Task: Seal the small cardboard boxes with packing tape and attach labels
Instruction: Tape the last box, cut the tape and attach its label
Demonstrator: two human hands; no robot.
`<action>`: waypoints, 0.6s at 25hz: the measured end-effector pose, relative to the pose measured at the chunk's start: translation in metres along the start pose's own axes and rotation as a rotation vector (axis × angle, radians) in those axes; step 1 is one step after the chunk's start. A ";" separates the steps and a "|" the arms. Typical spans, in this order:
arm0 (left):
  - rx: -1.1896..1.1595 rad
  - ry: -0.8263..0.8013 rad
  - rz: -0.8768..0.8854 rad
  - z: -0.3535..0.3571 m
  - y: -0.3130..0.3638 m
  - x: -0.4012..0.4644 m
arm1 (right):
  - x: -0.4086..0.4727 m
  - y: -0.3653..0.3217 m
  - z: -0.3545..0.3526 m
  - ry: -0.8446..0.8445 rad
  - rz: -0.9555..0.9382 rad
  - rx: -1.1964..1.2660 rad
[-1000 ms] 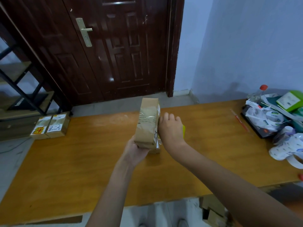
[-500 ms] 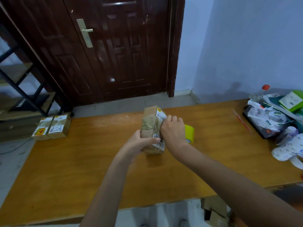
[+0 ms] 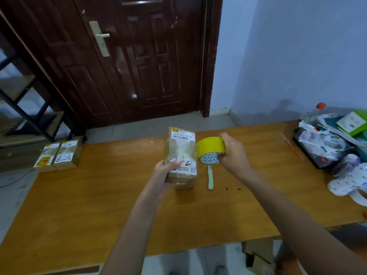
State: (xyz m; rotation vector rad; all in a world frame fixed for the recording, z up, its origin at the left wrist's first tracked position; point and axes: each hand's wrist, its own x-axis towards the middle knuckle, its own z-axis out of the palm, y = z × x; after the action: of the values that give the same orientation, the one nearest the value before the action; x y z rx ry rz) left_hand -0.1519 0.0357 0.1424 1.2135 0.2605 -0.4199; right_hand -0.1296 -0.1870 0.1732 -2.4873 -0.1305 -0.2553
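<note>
A small cardboard box (image 3: 181,153) with white labels and old clear tape lies tilted at the middle of the wooden table (image 3: 99,205). My left hand (image 3: 163,172) grips its near left corner, thumb on the lower label. My right hand (image 3: 233,153) holds a yellow roll of packing tape (image 3: 210,148) just to the right of the box, its side touching or nearly touching the box. A pale green utility knife (image 3: 210,178) lies on the table right of the box, below the tape.
Two small labelled boxes (image 3: 59,155) stand at the table's far left edge. A heap of bags, label rolls, a bottle and a green box (image 3: 335,143) fills the right end. A red pen (image 3: 292,145) lies near it. A dark door stands behind.
The box went from upright on its end to lying tilted with its labelled face up. My right hand left the box and now holds the yellow tape roll up beside it.
</note>
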 end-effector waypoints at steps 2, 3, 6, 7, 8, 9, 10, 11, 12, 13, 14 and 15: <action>-0.089 -0.001 0.000 0.003 0.006 -0.001 | 0.002 0.001 -0.007 0.051 -0.044 -0.050; -0.162 -0.001 0.003 -0.002 0.013 -0.002 | 0.005 0.005 -0.015 0.103 -0.084 -0.190; -0.283 -0.011 0.065 -0.030 0.032 -0.004 | 0.007 0.019 -0.044 0.180 -0.141 -0.622; -0.304 -0.018 0.078 -0.036 0.034 -0.006 | 0.008 0.020 -0.048 0.143 -0.130 -0.675; -0.338 -0.029 0.085 -0.039 0.035 -0.008 | 0.008 0.019 -0.047 0.106 -0.098 -0.693; -0.387 -0.039 0.096 -0.039 0.033 -0.008 | 0.008 0.018 -0.044 0.084 -0.073 -0.700; -0.428 -0.052 0.112 -0.038 0.031 -0.009 | 0.010 0.017 -0.041 0.072 -0.068 -0.704; -0.460 -0.072 0.127 -0.037 0.029 -0.010 | 0.011 0.015 -0.037 0.061 -0.074 -0.710; -0.491 -0.095 0.138 -0.037 0.028 -0.011 | 0.011 0.014 -0.035 0.052 -0.081 -0.710; -0.526 -0.124 0.147 -0.036 0.028 -0.013 | 0.010 0.013 -0.034 0.052 -0.087 -0.702; -0.559 -0.145 0.155 -0.037 0.027 -0.013 | 0.010 0.012 -0.033 0.057 -0.088 -0.687; -0.593 -0.157 0.160 -0.037 0.026 -0.013 | 0.011 0.011 -0.031 0.063 -0.094 -0.676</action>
State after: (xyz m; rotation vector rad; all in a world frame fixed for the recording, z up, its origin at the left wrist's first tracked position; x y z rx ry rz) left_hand -0.1513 0.0800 0.1574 0.6102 0.1353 -0.2678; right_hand -0.1217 -0.2145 0.1935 -3.1415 -0.1535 -0.4813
